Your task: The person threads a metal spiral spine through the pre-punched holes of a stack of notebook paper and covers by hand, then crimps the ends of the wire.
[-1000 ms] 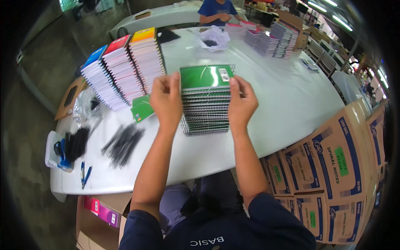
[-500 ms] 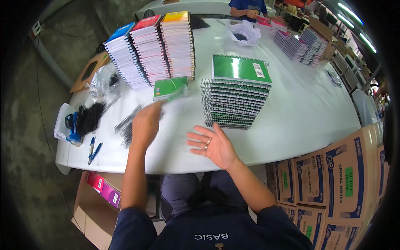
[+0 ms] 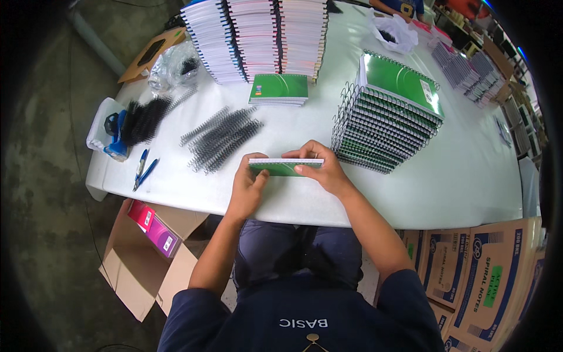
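Note:
Both hands hold one thin green notebook block (image 3: 285, 166) upright on its edge on the white table (image 3: 457, 188), its punched edge upward. My left hand (image 3: 249, 185) grips its left end, my right hand (image 3: 319, 170) its right end. Loose black spiral coils (image 3: 220, 138) lie just to the left. A tall stack of bound green spiral notebooks (image 3: 384, 117) stands to the right. A small pile of unbound green notebooks (image 3: 278, 90) lies beyond the hands.
Tall rows of unbound notebooks (image 3: 258, 35) fill the far left. More coils in a tray (image 3: 138, 120), two blue pens (image 3: 142, 168) and a plastic bag (image 3: 176, 64) lie at left. An open carton (image 3: 149, 246) sits on the floor; printed cartons (image 3: 487, 281) stand at right.
A second ago both hands pressed the green bound stack. They let go, the left hand reached left, and now both hold a single unbound green notebook in front of me.

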Demonstrator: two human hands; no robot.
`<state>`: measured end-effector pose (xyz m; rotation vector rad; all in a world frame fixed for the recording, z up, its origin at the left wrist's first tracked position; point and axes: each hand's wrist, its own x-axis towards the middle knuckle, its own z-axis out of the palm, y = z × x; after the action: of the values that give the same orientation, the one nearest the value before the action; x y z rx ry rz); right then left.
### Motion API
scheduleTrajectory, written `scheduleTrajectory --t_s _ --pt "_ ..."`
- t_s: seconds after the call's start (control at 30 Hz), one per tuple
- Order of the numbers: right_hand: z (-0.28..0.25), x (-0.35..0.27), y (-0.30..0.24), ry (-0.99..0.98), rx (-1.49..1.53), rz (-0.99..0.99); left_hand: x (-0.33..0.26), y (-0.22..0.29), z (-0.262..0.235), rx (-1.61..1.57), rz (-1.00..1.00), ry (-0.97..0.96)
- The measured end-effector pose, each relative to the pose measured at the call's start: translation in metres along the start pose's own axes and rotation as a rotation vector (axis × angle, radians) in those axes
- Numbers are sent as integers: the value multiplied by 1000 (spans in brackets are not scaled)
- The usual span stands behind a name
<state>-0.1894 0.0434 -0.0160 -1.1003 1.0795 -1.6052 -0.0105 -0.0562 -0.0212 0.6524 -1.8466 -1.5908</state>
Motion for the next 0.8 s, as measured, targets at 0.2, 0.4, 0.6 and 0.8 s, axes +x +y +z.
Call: scheduleTrajectory --t_s 0.2,0.4,0.6,0.8 --pt "-4 -10 2 -26 -263 46 15 14 -16 1100 279 2" --pt "-4 0 0 -31 -300 -37 61 16 -48 1296 167 177" --pt "-14 -2 1 6 -311 -65 80 37 -58 1137 -10 209" --pt "-12 -2 2 6 -306 -76 77 21 -47 1117 72 105"
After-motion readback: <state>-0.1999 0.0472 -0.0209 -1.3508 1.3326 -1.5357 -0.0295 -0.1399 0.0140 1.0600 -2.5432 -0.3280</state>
